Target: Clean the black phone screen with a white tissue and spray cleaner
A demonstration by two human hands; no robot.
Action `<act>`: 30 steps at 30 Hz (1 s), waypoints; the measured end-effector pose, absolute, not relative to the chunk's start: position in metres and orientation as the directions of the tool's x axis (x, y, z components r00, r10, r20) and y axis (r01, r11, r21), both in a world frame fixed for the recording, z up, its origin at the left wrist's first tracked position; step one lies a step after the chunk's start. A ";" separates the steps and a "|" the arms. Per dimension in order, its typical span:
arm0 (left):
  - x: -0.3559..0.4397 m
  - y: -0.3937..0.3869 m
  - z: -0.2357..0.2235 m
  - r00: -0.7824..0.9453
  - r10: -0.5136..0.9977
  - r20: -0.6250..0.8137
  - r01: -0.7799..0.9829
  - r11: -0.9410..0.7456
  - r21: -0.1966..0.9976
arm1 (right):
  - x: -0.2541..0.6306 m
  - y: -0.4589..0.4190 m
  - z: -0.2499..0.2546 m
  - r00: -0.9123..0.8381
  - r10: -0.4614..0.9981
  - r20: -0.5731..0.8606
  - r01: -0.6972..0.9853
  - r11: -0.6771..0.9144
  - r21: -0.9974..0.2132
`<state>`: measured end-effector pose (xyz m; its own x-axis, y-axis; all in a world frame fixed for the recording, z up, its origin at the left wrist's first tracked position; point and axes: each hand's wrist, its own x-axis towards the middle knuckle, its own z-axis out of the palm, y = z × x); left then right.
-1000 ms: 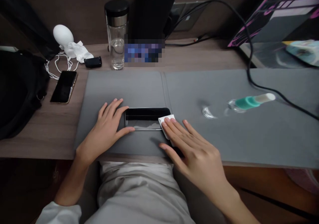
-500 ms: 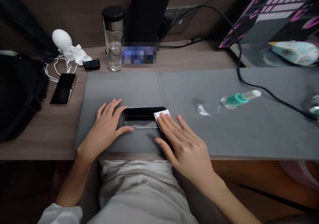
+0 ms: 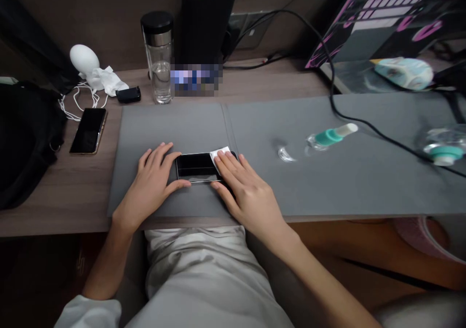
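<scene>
A smartphone (image 3: 196,164) with a dark, glossy screen lies flat on the grey desk mat (image 3: 174,124). My left hand (image 3: 149,182) steadies its left end, thumb on the near edge and index finger at the far corner. On the right part of the screen, the straight fingers of my right hand (image 3: 247,187) press a folded white tissue (image 3: 217,154) down. My right thumb is by the phone's near edge, and the hand hides the phone's right end. To the right stand a small clear bottle with a teal collar (image 3: 329,137) and a clear cap (image 3: 286,154).
A second phone (image 3: 88,131) lies left, near a black bag (image 3: 29,143). Behind are a glass water bottle (image 3: 161,75), a black case (image 3: 128,94) and white cords (image 3: 74,99). A black cable (image 3: 333,85) crosses the mat; another teal-collared bottle (image 3: 446,146) is far right.
My right hand has slid the tissue left and slightly away from me over the screen. My left hand keeps its hold on the phone. The view has shifted right, showing another bottle.
</scene>
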<state>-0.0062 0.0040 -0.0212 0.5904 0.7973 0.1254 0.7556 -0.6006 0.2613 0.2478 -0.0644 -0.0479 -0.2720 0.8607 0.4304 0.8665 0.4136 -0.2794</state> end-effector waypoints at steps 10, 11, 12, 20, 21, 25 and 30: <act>-0.006 0.003 -0.022 0.593 0.797 0.118 0.761 -0.602 0.243 | 0.250 -0.080 -0.045 -0.254 0.867 0.429 0.863 0.403 -0.303; -0.006 0.003 -0.021 0.591 0.798 0.117 0.761 -0.600 0.246 | 0.252 -0.075 -0.045 -0.248 0.872 0.421 0.865 0.395 -0.310; -0.006 0.003 -0.021 0.589 0.800 0.118 0.763 -0.598 0.246 | 0.254 -0.069 -0.045 -0.238 0.879 0.413 0.868 0.383 -0.315; -0.005 0.002 -0.018 0.591 0.801 0.098 0.770 -0.596 0.225 | 0.254 -0.073 -0.051 -0.197 0.862 0.468 0.880 0.366 -0.304; -0.005 0.002 -0.018 0.591 0.801 0.098 0.771 -0.596 0.222 | 0.252 -0.079 -0.050 -0.202 0.854 0.479 0.882 0.372 -0.290; -0.006 0.002 -0.019 0.592 0.799 0.103 0.770 -0.599 0.220 | 0.249 -0.090 -0.046 -0.230 0.836 0.498 0.891 0.387 -0.238; -0.007 0.001 -0.021 0.592 0.799 0.109 0.767 -0.599 0.228 | 0.252 -0.069 -0.043 -0.265 0.854 0.449 0.860 0.420 -0.290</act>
<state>-0.0072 0.0014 -0.0212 0.5915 0.7989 0.1090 0.7675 -0.5993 0.2276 0.2522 -0.0691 -0.0426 -0.2651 0.8535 0.4486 0.8601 0.4196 -0.2902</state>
